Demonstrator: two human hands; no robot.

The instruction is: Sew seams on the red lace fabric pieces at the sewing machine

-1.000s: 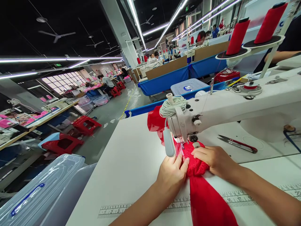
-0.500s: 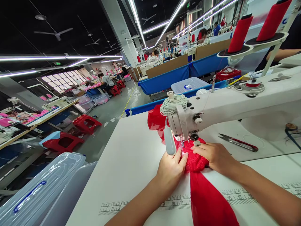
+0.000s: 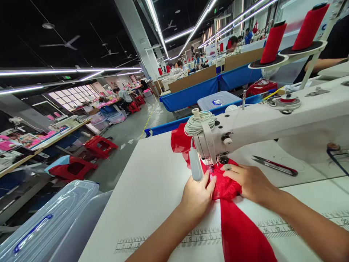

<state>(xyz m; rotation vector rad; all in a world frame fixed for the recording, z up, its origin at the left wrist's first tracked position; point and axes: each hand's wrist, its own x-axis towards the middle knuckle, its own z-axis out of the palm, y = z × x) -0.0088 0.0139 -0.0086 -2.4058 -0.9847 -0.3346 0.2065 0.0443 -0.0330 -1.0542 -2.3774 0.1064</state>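
Red lace fabric [image 3: 227,185] lies bunched under the needle of a white sewing machine [image 3: 256,116], with a sheer red strip [image 3: 242,229] trailing toward me over the table edge. My left hand [image 3: 196,193] holds the fabric's left side, thumb and forefinger closed together on it just before the presser foot [image 3: 211,168]. On the right, my right hand [image 3: 248,180] grips the lace, its fingertips on top near the needle and its thumb hidden. More red fabric [image 3: 181,140] spreads out behind the machine head. A small grey lamp [image 3: 195,165] partly covers the stitching area.
Thread snips [image 3: 275,166] lie on the machine bed, right of my right hand. A ruler scale [image 3: 201,238] runs along the white table [image 3: 147,189]. Red thread cones [image 3: 273,43] stand at upper right. A clear lidded bin [image 3: 49,218] sits left of the table.
The lace has fed slightly away from me under the presser foot, and its bunched near end has flattened. Both hands have moved a little forward with it.
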